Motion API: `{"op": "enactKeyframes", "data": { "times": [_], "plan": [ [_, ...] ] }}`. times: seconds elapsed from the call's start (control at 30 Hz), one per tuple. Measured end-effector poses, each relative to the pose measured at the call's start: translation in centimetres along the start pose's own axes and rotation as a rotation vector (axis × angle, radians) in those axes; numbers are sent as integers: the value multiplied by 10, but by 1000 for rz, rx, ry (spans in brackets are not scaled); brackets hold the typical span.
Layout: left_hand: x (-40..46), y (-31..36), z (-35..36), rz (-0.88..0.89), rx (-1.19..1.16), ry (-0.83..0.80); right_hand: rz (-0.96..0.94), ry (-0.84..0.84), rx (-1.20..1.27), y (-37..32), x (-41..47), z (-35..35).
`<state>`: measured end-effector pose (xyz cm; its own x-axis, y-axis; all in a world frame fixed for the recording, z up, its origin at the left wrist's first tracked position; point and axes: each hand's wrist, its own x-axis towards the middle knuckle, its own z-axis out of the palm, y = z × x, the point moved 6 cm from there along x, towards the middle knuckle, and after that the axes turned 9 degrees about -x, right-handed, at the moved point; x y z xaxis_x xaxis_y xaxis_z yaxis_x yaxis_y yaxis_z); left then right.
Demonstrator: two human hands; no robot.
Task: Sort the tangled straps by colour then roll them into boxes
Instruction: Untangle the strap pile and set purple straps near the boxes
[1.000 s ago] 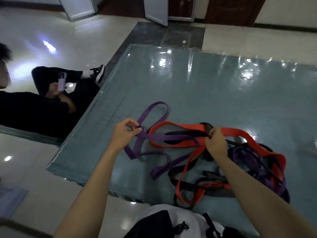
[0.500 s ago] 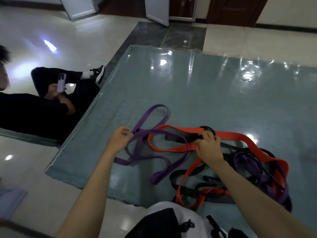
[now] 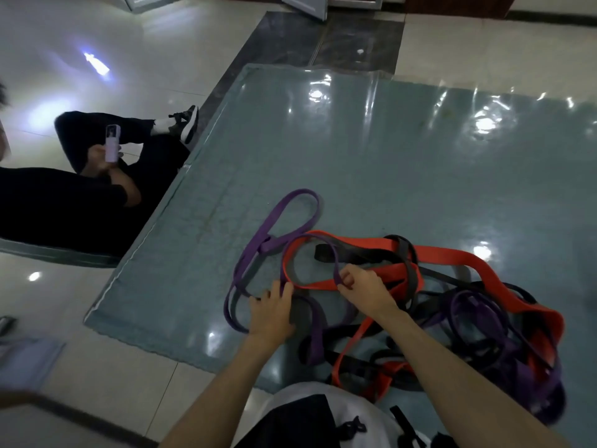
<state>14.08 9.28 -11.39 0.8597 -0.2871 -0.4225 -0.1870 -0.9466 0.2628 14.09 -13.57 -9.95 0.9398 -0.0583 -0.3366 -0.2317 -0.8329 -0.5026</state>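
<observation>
A tangle of purple, red and black straps lies on a glossy grey-green mat (image 3: 371, 163). One purple strap (image 3: 284, 218) loops out to the left of the pile. A red strap (image 3: 452, 258) and a black strap (image 3: 365, 253) cross in the middle, and more purple straps (image 3: 478, 318) are bunched at the right. My left hand (image 3: 271, 313) rests on the mat, its fingers touching a purple loop. My right hand (image 3: 363, 286) pinches the purple strap where it crosses the red one. No boxes are visible.
A person in black (image 3: 80, 195) sits on the tiled floor left of the mat, holding a small pale device (image 3: 111, 147). Their shoe (image 3: 185, 122) touches the mat's left edge. A pale cloth (image 3: 29, 357) lies at the lower left. Doors stand at the top.
My left hand dropped from the raised purple loop toward the mat. My right hand shifted left from the red and black crossing onto the purple strap. The purple loops now lie flatter.
</observation>
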Motion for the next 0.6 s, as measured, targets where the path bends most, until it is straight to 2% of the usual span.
{"op": "enactKeyframes", "data": {
  "times": [0.07, 0.2, 0.27, 0.4, 0.5, 0.6],
  "plan": [
    [1, -13, -3, 79, -144, 110, 3, 1, 108, -4, 3, 3],
    [11, -45, -37, 140, -347, 182, -1, 13, 234, -15, 8, 4],
    [15, -65, -63, 89, -465, 309, -11, 43, 282, -26, 12, 3],
    [10, -115, -112, -119, -746, 674, -56, 83, 399, -55, 15, -2],
    [2, -137, -132, -267, -938, 851, -155, -99, 614, -85, 13, 2],
    [5, -132, -134, -276, -923, 850, -204, -278, 574, -97, 10, 12]
  ]
}}
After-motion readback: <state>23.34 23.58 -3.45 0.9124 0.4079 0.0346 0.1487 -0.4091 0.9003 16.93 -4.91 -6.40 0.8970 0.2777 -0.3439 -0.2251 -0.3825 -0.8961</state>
